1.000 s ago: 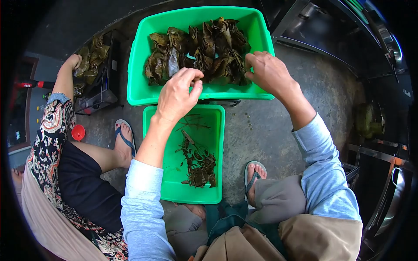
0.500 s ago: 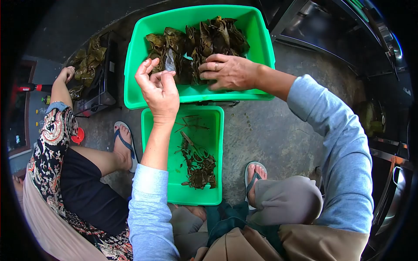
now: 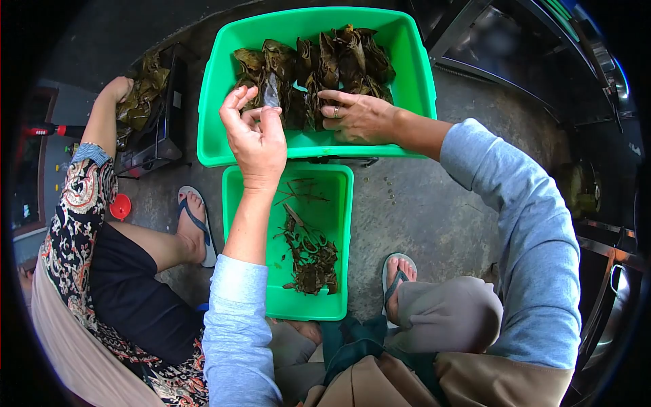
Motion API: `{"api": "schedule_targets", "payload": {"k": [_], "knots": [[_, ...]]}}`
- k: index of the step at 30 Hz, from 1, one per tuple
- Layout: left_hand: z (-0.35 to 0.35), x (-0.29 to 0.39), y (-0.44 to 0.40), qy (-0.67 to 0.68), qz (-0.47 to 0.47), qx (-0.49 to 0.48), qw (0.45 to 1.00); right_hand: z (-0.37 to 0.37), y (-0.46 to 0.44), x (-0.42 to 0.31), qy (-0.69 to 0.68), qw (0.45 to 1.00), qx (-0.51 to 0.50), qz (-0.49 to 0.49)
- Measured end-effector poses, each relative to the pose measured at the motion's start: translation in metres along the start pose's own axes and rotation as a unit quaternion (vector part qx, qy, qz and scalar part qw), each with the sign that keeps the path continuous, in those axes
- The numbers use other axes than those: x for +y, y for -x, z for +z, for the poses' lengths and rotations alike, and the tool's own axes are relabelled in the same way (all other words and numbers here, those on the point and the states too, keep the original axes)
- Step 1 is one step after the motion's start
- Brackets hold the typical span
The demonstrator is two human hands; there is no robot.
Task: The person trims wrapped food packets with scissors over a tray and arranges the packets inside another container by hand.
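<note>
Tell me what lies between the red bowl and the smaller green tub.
The head view shows a co-worker's foot in a flip-flop between the red bowl and the smaller green tub, with floor around it.

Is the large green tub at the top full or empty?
Neither: the tub holds rows of leaf-wrapped bundles, but bare green bottom shows between the bundles and its front wall.

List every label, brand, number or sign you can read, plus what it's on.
No readable text.
Pale label on the black metal unit: too small to read.
Pale marks on the red-and-black object at the left edge: too blurred to read.
Large green tub, small green tub: no lettering visible.
</note>
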State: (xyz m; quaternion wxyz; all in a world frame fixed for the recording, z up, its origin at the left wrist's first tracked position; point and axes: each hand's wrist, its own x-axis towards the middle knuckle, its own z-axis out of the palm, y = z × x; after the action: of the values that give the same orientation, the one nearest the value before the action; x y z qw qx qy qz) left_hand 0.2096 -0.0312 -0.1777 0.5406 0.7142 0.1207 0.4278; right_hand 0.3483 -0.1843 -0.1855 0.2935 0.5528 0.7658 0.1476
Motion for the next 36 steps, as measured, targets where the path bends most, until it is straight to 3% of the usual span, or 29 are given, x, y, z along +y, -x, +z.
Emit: {"api": "schedule_targets", "payload": {"k": [11, 14, 19, 25, 28, 34, 36], "knots": [[-0.001, 0.002, 0.004, -0.033, 0.004, -0.019, 0.999, 0.003, 0.006, 0.006, 0.000, 1.000, -0.001, 0.007], [0.000, 0.004, 0.005, -0.035, 0.003, -0.025, 0.999, 0.016, 0.022, 0.005, -0.063, 0.990, 0.128, -0.020], [0.001, 0.001, 0.004, -0.044, 0.014, -0.026, 0.999, 0.015, 0.037, 0.007, -0.083, 0.993, 0.078, -0.044], [0.002, 0.003, 0.003, -0.054, 0.004, -0.027, 0.998, 0.004, 0.031, 0.006, 0.053, 0.994, -0.019, -0.096], [0.002, 0.003, 0.002, -0.065, 0.007, -0.027, 0.997, 0.009, 0.032, 0.006, 0.048, 0.995, -0.033, -0.078], [0.001, 0.001, 0.002, -0.073, 0.020, -0.017, 0.997, 0.007, 0.025, -0.001, 0.163, 0.981, -0.089, -0.060], [0.001, 0.000, 0.002, -0.072, 0.030, -0.012, 0.997, 0.011, 0.024, -0.001, 0.159, 0.984, -0.067, -0.046]]}}
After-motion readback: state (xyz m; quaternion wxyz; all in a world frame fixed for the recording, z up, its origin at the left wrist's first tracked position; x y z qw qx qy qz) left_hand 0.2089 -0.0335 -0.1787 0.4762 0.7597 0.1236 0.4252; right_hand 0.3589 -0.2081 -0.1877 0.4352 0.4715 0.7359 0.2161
